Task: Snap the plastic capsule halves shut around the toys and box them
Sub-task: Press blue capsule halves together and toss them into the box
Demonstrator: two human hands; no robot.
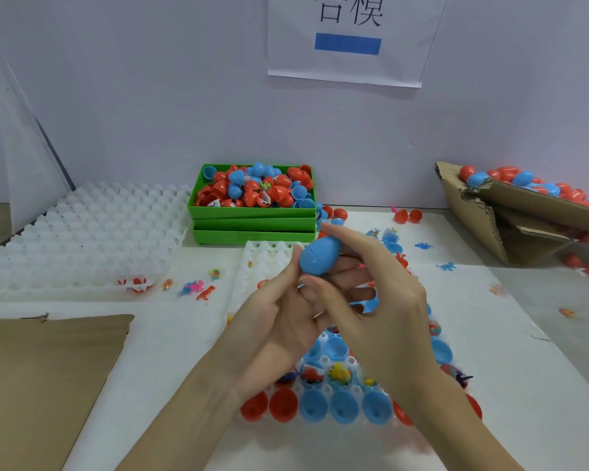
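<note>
**boxfan22:** Big stuff first: the cardboard box (524,212) sits far right, tipped open and already holding a pile of red and blue eggs. The green tray (252,212) of loose halves is straight ahead against the wall. A white egg tray (269,253) lies right under the hands, its near rows full of open red and blue halves, some with toys in them.

**snapper_k:** And the egg being worked on?

**boxfan22:** A blue capsule (320,256), held up above that white tray, between both hands. Its long axis tilts from lower left to upper right, seam running across the middle. It looks closed or nearly so; I can't tell if it's fully clicked.

**snapper_k:** Who's got it?

**boxfan22:** Both. The left hand (279,321) comes from below, fingers curled around its lower end. The right hand (371,300) reaches over, forefinger on the narrow top, thumb under the fat end, pinching lengthwise.

**snapper_k:** So for boxing?

**boxfan22:** My guess: the box lies off to the right, so the right hand is nearer and would likely carry it there.
</note>
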